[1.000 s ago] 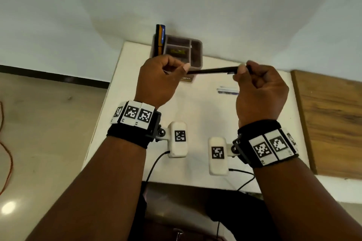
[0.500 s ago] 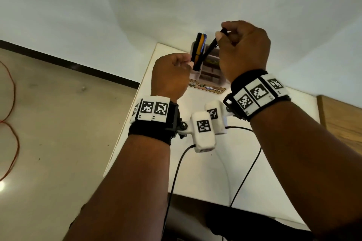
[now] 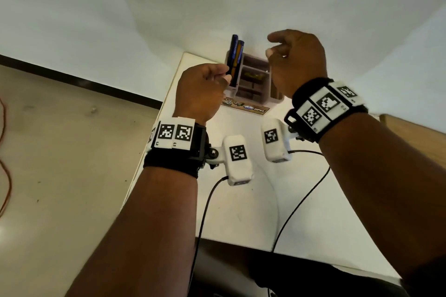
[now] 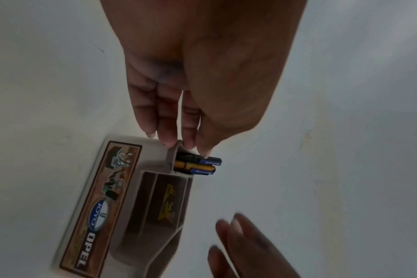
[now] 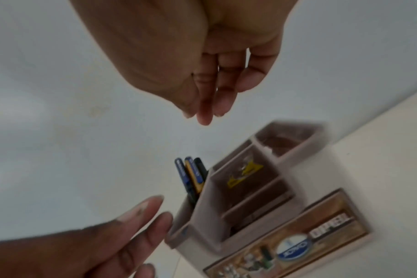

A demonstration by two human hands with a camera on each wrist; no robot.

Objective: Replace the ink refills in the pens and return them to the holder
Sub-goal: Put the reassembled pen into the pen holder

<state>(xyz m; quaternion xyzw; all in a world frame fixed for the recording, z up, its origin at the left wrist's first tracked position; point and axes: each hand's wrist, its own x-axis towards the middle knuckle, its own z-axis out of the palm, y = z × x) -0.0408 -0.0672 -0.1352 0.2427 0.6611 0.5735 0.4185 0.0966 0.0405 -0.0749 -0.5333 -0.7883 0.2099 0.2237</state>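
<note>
The beige pen holder [image 3: 274, 77] stands at the back of the white table [image 3: 241, 212], against the wall. Three pens [image 3: 235, 58], dark blue, orange and black, stand upright in its left compartment [image 4: 173, 156]. My left hand [image 3: 225, 77] is at the holder's left side, and its straight fingertips [image 4: 167, 143] touch the compartment's rim beside the pens [image 4: 198, 165]. My right hand [image 3: 271, 47] hovers above the holder [image 5: 250, 197], fingers relaxed and empty [image 5: 204, 114]. The pens [image 5: 191, 175] show below it.
A brown label strip [image 3: 246, 107] lies along the holder's front. The other compartments [image 4: 167, 203] hold a yellow sticker. A wooden surface [image 3: 415, 132] adjoins the table on the right. Black cables [image 3: 296, 202] trail over the table. An orange cord [image 3: 4, 164] lies on the floor at left.
The black pen that my right hand held over the holder now stands in the left compartment, and that hand has let go and lifted. My left hand has moved up to the holder's rim.
</note>
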